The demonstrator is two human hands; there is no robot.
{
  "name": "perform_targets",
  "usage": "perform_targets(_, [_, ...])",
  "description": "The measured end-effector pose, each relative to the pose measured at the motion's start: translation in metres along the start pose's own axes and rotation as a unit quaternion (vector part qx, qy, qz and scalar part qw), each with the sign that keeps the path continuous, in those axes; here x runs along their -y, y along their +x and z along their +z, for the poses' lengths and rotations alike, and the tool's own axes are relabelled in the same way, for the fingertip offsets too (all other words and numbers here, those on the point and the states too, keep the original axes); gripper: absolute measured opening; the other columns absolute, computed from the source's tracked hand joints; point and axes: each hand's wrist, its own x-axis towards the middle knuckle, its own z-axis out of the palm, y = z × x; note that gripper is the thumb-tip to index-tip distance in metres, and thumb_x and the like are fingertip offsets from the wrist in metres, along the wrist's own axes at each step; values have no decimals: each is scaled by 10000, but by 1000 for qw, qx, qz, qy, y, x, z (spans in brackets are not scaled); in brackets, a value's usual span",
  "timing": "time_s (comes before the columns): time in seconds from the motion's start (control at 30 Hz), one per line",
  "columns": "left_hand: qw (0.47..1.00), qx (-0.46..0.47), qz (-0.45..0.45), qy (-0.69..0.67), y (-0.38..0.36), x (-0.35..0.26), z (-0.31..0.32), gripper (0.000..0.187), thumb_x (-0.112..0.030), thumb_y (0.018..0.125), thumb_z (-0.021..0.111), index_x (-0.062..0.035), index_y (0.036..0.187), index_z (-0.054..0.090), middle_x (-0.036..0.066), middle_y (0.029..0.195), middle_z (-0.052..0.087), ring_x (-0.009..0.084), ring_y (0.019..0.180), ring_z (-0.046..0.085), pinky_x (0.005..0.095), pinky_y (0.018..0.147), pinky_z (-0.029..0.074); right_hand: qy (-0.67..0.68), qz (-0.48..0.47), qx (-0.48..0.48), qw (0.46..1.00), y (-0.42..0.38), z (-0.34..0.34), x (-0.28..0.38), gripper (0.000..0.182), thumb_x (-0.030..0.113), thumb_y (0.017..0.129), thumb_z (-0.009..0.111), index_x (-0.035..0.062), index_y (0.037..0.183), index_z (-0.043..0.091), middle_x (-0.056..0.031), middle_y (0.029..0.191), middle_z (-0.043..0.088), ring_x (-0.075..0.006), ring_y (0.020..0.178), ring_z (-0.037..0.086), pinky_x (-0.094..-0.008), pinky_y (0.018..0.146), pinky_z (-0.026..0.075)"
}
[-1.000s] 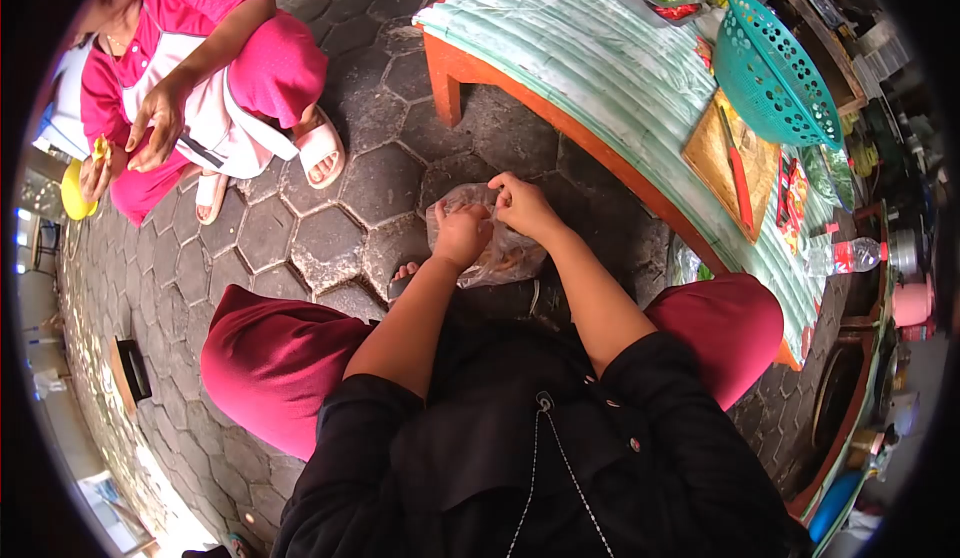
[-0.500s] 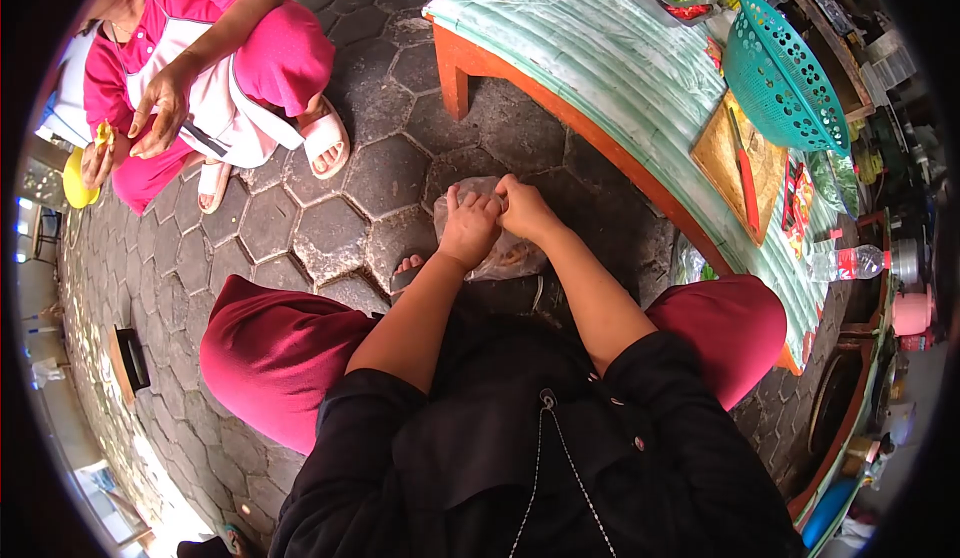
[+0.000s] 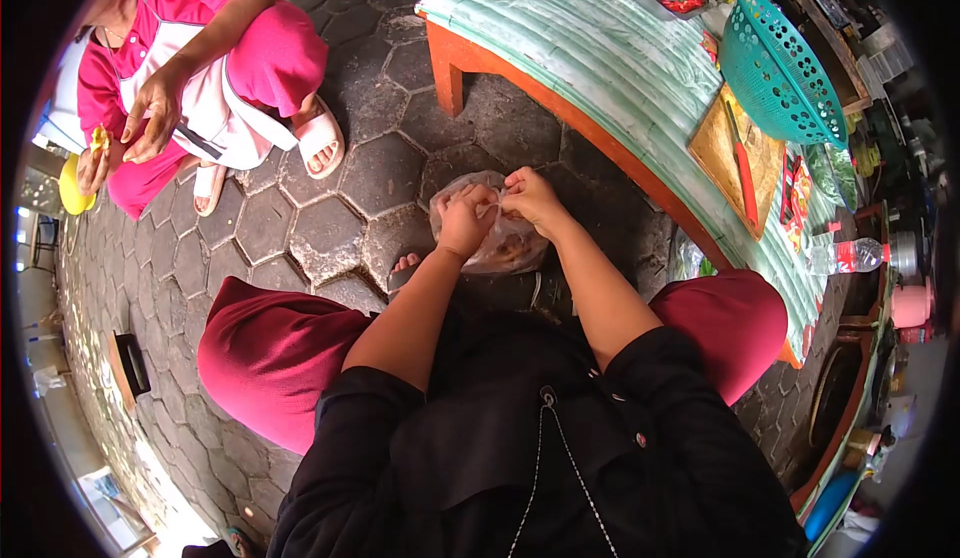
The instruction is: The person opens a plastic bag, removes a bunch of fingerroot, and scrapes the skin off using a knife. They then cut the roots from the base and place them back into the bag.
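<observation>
Low in front of me, over the paved floor, is a clear plastic bag (image 3: 508, 250) with brownish contents that I cannot identify. My left hand (image 3: 468, 220) is closed on the bag's gathered top from the left side. Against it, my right hand (image 3: 530, 201) pinches the plastic at the neck of the bag with thumb and fingers. A thin stretch of plastic shows between the two hands. The bag's lower part bulges out beneath them, close to my foot (image 3: 405, 263).
A low table (image 3: 560, 33) with a green-striped cover stands at the right. On it are a teal basket (image 3: 780, 73), a cutting board (image 3: 715, 153) with a red-handled knife (image 3: 746, 180), and a plastic bottle (image 3: 850, 258). Another person (image 3: 200, 68) in pink squats at the left, holding something yellow.
My hands have drawn slightly apart at the bag's neck, the right one shifting a little to the right. More of the bag shows now. The view has shifted slightly.
</observation>
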Motion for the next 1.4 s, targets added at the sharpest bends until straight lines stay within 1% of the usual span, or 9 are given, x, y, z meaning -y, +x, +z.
perform_targets(0.2, [970, -31, 172, 167, 3, -11, -13, 146, -147, 768, 642, -160, 900, 581, 9, 876, 586, 229, 960, 577, 567, 1008, 279, 58, 28, 25, 998, 1, -5, 0, 424, -57, 655, 648, -11, 1044, 484, -114, 870, 568, -194, 683, 612, -300, 580, 514])
perform_targets(0.37, [964, 1, 179, 199, 3, -17, -15, 164, -136, 764, 632, -139, 919, 580, 28, 924, 602, 230, 971, 588, 539, 1030, 270, -1, 7, 25, 1000, -3, 0, 3, 431, -48, 656, 639, -24, 1068, 514, -110, 875, 574, -191, 711, 610, -302, 589, 516])
perform_targets(0.57, [990, -7, 106, 92, 8, -6, -9, 94, -115, 764, 607, -92, 848, 571, 85, 825, 618, 282, 892, 612, 526, 1050, 268, 48, -10, 6, 999, 0, -5, -7, 389, -40, 671, 635, -8, 1045, 533, -97, 841, 592, -178, 720, 605, -295, 617, 511])
perform_targets(0.63, [989, 39, 94, 105, 7, -6, -4, 123, -109, 761, 608, -81, 874, 569, 95, 877, 635, 289, 925, 607, 524, 1052, 272, -163, -106, -29, 980, -3, -5, -4, 362, -18, 676, 652, 18, 1022, 549, -81, 776, 601, -158, 727, 607, -291, 634, 501])
perform_targets(0.73, [985, 45, 124, 116, 3, -7, 2, 177, -100, 757, 612, -87, 927, 568, 96, 928, 643, 280, 968, 605, 525, 1055, 272, -262, -186, -24, 947, -14, 5, 10, 346, -7, 676, 664, 34, 1003, 558, -101, 757, 624, -179, 752, 633, -320, 665, 506])
perform_targets(1.13, [948, 99, 250, 169, -15, -15, 11, 350, -99, 776, 602, -51, 1118, 544, 125, 1036, 625, 292, 1033, 598, 533, 1064, 267, -384, -157, -32, 909, -35, 0, -17, 299, 30, 714, 659, 5, 992, 553, -164, 890, 653, -279, 817, 640, -356, 743, 494])
perform_targets(1.27, [955, 96, 235, 153, -12, -19, 2, 347, -102, 769, 606, -52, 1108, 547, 114, 1023, 626, 282, 1042, 591, 539, 1061, 262, -365, -109, -37, 924, -34, 1, -11, 287, 30, 717, 627, 0, 990, 543, -191, 924, 642, -308, 907, 634, -386, 772, 500])
perform_targets(1.33, [971, 84, 186, 126, -14, -22, -2, 291, -125, 762, 625, -79, 1044, 572, 96, 983, 628, 280, 1005, 598, 544, 1046, 261, -262, -84, -14, 961, -34, -1, -13, 278, 18, 736, 630, 9, 995, 529, -107, 870, 624, -201, 822, 622, -322, 700, 508])
perform_targets(1.4, [981, 68, 156, 98, -17, -18, 2, 257, -135, 757, 633, -90, 1004, 580, 89, 958, 626, 283, 984, 600, 547, 1034, 269, -173, -49, -20, 983, -32, 1, -20, 286, 9, 736, 629, 13, 1000, 521, -94, 875, 607, -188, 816, 613, -317, 685, 510])
